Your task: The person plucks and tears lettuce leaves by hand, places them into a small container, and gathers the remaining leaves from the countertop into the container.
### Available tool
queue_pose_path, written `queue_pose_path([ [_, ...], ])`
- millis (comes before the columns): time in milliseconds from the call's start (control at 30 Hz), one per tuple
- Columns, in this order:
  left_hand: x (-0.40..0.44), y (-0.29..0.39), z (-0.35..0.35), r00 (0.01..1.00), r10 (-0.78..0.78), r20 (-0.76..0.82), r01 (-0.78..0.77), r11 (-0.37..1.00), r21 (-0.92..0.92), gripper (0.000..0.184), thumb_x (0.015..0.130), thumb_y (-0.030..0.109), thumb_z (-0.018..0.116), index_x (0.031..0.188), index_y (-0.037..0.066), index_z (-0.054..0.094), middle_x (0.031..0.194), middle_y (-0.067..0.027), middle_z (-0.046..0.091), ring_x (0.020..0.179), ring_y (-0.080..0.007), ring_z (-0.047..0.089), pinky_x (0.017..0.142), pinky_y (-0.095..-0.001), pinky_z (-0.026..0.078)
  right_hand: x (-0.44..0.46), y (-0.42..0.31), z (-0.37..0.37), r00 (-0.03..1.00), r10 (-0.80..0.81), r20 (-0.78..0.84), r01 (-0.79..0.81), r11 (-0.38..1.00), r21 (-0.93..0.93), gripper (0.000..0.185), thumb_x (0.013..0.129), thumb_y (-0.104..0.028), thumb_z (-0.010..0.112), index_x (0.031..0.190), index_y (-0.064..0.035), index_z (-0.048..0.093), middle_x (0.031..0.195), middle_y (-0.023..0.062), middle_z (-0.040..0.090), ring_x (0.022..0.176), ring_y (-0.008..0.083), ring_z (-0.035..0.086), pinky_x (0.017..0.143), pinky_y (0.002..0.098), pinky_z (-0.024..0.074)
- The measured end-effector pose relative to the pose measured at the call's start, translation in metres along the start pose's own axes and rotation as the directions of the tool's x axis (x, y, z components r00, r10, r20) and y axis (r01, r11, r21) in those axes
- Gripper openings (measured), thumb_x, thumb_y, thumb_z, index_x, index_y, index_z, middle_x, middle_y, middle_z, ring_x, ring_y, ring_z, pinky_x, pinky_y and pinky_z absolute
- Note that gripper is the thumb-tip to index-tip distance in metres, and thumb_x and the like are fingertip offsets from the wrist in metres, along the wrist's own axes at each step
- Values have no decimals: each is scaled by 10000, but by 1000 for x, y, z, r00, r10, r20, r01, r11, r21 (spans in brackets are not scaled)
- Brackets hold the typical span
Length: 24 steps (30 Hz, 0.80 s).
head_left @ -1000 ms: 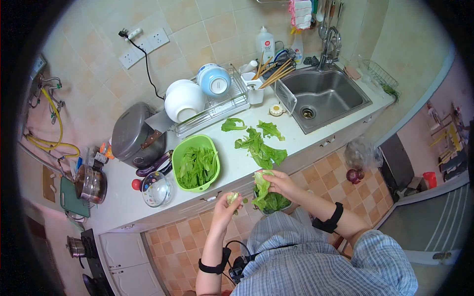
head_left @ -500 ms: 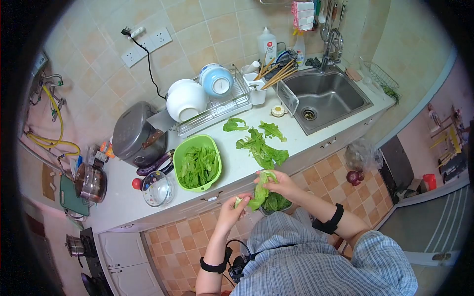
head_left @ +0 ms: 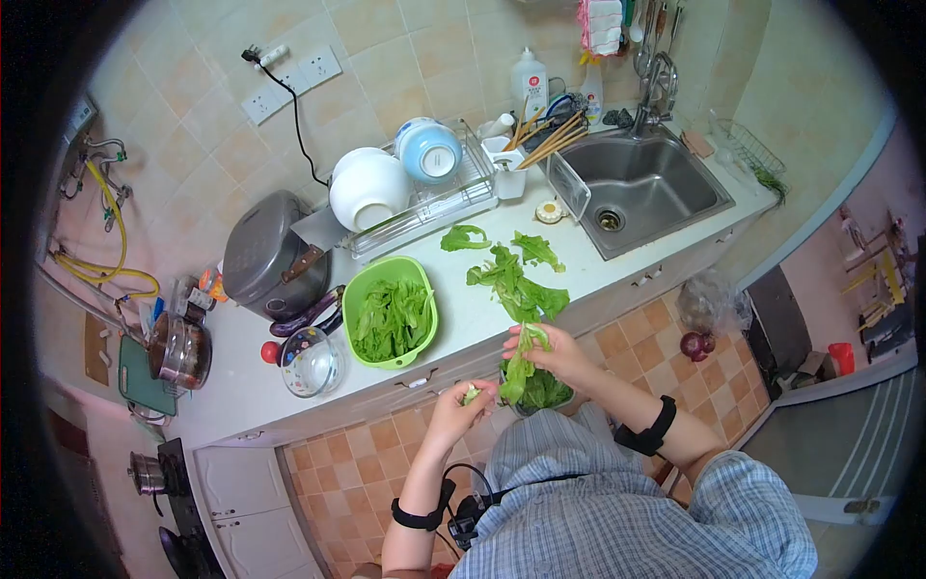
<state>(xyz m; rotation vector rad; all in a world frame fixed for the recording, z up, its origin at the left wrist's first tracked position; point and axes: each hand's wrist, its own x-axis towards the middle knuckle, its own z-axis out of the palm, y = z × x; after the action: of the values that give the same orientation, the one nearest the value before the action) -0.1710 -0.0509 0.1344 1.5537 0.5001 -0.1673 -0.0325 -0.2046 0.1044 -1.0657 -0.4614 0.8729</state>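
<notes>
My right hand [head_left: 557, 357] is closed around a lettuce leaf [head_left: 518, 372] that hangs down in front of the counter's edge. To its left, my left hand [head_left: 461, 413] pinches a small pale lettuce piece [head_left: 471, 394], apart from that leaf. Below the right hand, a container filled with greens [head_left: 547, 388] is partly hidden by the hand and the shirt. Loose lettuce leaves [head_left: 519, 288] lie on the counter just beyond the hands. A light-green basket [head_left: 431, 318] holding torn leaves stands to the left of them.
A clear glass bowl [head_left: 311, 365], eggplants [head_left: 307, 317] and a tomato [head_left: 271, 352] sit left of the basket. Behind are a rice cooker [head_left: 275, 256], a knife [head_left: 307, 261] and a dish rack [head_left: 424, 222] with bowls. The steel sink [head_left: 656, 193] is at the right.
My left hand has drawn slightly away from the leaf, still pinching a small piece. The leaf in my right hand now hangs more upright. The view has shifted slightly.
</notes>
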Motion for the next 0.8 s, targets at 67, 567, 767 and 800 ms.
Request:
queue_pose_path([
  [67, 3, -1, 0, 998, 23, 50, -19, 996, -88, 200, 845, 196, 523, 938, 26, 574, 720, 2, 569, 525, -46, 453, 490, -181, 377, -1, -1, -1, 1000, 7, -11, -7, 1000, 0, 343, 797, 30, 471, 1133, 28, 400, 1007, 127, 543, 961, 230, 549, 822, 325, 443],
  [567, 11, -2, 16, 997, 77, 5, -77, 997, 9, 187, 779, 192, 611, 885, 44, 567, 624, 24, 540, 498, -30, 504, 419, -155, 361, 0, -2, 10, 998, -68, -9, 65, 977, -203, 203, 820, -78, 513, 992, 29, 505, 947, 100, 594, 872, 147, 557, 788, 269, 445],
  [767, 4, 1, 11, 998, 52, -28, -52, 999, -9, 171, 769, 163, 622, 883, 50, 563, 623, 32, 539, 500, -30, 506, 418, -154, 357, -2, -1, 5, 999, -14, -30, 9, 988, -153, 208, 846, -144, 505, 980, 15, 518, 927, 76, 589, 832, 123, 557, 666, 248, 487],
  [800, 3, 1, 11, 998, 51, -30, -52, 999, -9, 171, 769, 163, 622, 883, 50, 563, 623, 32, 539, 500, -30, 506, 418, -154, 357, -3, 0, 4, 999, -11, -52, 3, 989, -150, 210, 850, -149, 501, 985, 12, 517, 907, 65, 585, 814, 118, 559, 640, 245, 491],
])
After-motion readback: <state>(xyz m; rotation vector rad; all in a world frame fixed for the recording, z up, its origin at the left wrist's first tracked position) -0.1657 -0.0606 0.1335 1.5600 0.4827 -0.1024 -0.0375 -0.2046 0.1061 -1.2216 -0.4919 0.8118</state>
